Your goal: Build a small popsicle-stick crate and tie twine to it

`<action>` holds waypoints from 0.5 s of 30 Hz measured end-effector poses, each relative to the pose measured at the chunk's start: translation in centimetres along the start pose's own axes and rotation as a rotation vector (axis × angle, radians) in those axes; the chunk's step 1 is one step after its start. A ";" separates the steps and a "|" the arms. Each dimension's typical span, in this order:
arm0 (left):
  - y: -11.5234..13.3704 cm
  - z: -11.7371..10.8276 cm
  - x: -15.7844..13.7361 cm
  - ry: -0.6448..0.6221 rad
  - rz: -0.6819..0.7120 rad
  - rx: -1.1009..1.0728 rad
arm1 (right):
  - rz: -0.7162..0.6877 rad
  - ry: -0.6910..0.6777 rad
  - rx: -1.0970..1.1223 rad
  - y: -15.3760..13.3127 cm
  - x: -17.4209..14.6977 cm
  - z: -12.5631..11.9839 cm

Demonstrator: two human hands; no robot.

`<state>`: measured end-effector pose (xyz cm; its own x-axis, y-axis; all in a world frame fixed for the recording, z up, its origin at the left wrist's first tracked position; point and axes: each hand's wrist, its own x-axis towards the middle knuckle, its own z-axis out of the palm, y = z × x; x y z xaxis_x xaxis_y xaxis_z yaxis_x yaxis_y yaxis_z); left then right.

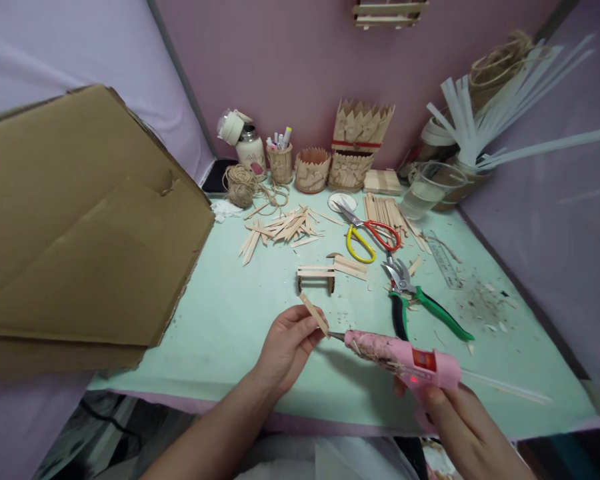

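Observation:
Between the thumb and fingers of my left hand (293,343) is a flat wooden craft stick (313,312), tilted, above the table. My right hand (460,420) grips a pink hot glue gun (397,353) by its handle; a red light glows on its side. The metal nozzle is at the lower end of the stick, close to my left fingertips; whether they touch is hard to tell. A clear glue stick (510,385) sticks out of the gun's back. Just beyond my left hand stands a small bench-like piece (316,273) of sticks on dark-edged supports.
Green-handled pruning shears (405,287) and red-and-yellow scissors (367,230) lie right of centre. Cut stick pieces (290,227) are piled behind. A large cardboard sheet (95,227) takes up the left. Twine (243,187), stick-covered pots (313,170) and a plastic cup (430,190) line the back.

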<state>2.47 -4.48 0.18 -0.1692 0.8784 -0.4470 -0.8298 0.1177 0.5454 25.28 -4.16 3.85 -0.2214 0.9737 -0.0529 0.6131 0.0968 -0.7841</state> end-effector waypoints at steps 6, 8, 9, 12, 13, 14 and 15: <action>0.0 0.1 -0.2 0.014 0.001 0.006 | -0.094 -0.092 -0.088 1.5 0.5 -0.9; 0.0 0.0 -0.2 0.005 0.007 0.024 | -0.127 -0.103 -0.111 1.7 0.7 -1.0; -0.1 0.0 -0.2 0.000 0.011 0.032 | -0.143 -0.119 -0.119 1.7 0.8 -0.9; -0.1 -0.1 -0.2 -0.012 0.019 0.046 | -0.193 -0.143 -0.143 1.5 1.1 -0.9; -0.1 -0.1 -0.2 -0.014 0.019 0.051 | -0.212 -0.133 -0.157 1.5 1.2 -1.0; -0.1 -0.1 -0.2 -0.016 0.017 0.058 | -0.232 -0.106 -0.175 1.6 1.2 -1.2; -0.1 -0.1 -0.3 -0.017 0.013 0.066 | -0.251 -0.068 -0.194 1.7 1.2 -1.4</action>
<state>2.57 -4.78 0.17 -0.1701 0.8879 -0.4275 -0.7904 0.1361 0.5973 27.17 -2.54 3.33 -0.4297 0.8993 0.0808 0.6650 0.3757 -0.6454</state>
